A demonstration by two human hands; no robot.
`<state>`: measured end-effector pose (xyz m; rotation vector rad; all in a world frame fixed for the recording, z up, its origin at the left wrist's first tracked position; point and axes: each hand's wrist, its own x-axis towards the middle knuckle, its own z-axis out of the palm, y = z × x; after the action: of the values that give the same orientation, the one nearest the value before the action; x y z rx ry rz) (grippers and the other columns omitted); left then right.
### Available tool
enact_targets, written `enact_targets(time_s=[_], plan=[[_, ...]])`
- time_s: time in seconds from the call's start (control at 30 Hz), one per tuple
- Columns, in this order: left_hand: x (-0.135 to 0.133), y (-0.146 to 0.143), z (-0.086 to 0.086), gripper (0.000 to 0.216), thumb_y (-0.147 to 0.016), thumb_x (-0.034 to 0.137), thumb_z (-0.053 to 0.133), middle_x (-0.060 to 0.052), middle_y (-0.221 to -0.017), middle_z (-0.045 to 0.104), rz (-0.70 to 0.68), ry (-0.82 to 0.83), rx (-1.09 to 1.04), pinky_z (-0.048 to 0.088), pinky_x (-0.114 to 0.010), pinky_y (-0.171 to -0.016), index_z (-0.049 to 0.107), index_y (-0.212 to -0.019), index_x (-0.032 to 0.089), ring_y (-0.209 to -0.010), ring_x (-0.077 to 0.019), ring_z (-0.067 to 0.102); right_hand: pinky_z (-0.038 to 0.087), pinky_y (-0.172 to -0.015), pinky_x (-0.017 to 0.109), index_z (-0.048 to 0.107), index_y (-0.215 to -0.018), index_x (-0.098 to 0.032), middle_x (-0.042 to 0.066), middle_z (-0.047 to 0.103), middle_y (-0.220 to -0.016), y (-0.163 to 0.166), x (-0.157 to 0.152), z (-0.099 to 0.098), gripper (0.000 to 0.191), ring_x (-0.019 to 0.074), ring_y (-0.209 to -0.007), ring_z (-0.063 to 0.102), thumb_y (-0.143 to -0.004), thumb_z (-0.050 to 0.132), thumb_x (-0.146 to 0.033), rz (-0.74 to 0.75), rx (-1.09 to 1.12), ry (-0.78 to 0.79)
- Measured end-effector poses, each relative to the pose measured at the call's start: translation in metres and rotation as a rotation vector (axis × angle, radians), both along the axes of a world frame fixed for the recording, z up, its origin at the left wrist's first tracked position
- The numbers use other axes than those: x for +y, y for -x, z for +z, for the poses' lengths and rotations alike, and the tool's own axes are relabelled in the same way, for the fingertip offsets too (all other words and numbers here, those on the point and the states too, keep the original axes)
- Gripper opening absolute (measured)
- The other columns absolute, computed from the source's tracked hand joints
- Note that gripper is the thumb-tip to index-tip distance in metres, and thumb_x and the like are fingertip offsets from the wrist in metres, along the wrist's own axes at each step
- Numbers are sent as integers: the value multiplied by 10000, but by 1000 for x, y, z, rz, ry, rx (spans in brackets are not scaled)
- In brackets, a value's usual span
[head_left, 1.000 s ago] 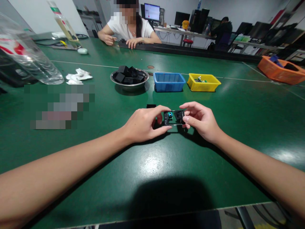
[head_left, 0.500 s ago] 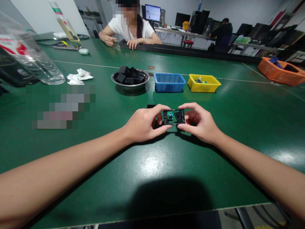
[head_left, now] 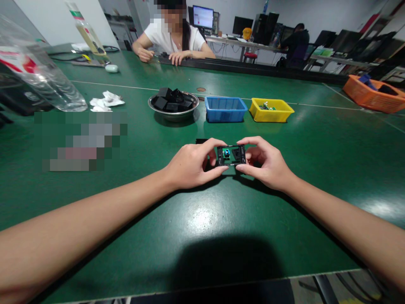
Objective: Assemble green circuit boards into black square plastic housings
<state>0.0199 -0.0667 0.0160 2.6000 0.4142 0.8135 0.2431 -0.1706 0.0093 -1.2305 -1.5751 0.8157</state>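
Note:
A small black plastic housing (head_left: 232, 155) with a green and blue part inside is held just above the green table (head_left: 202, 219). My left hand (head_left: 190, 164) pinches its left end between thumb and fingers. At its right end, my right hand (head_left: 264, 162) grips it the same way. A small black piece (head_left: 200, 141) lies on the table just behind my left hand.
Behind my hands stand a metal bowl (head_left: 173, 104) of black parts, a blue bin (head_left: 225, 109) and a yellow bin (head_left: 271, 109) with small green parts. Crumpled paper (head_left: 106, 101) and a plastic bottle (head_left: 38, 71) are at left, an orange basket (head_left: 373, 93) far right. A person (head_left: 172, 33) sits across the table.
My right hand has closed in on the housing's right end, and the housing has levelled and risen slightly. My left hand has stayed put.

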Motion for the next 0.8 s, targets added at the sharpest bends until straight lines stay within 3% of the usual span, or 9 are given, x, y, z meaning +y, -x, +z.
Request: enact_targets(time_s=[0.8], plan=[[-1, 0, 1, 395, -869, 365, 692, 46, -745, 667, 2, 35, 12, 429, -207, -560, 567, -1194, 178, -547, -95, 598, 434, -553, 278, 567, -1224, -247, -59, 600, -693, -1, 0, 1, 499, 128, -563, 547, -812, 826, -358, -1, -52, -17]])
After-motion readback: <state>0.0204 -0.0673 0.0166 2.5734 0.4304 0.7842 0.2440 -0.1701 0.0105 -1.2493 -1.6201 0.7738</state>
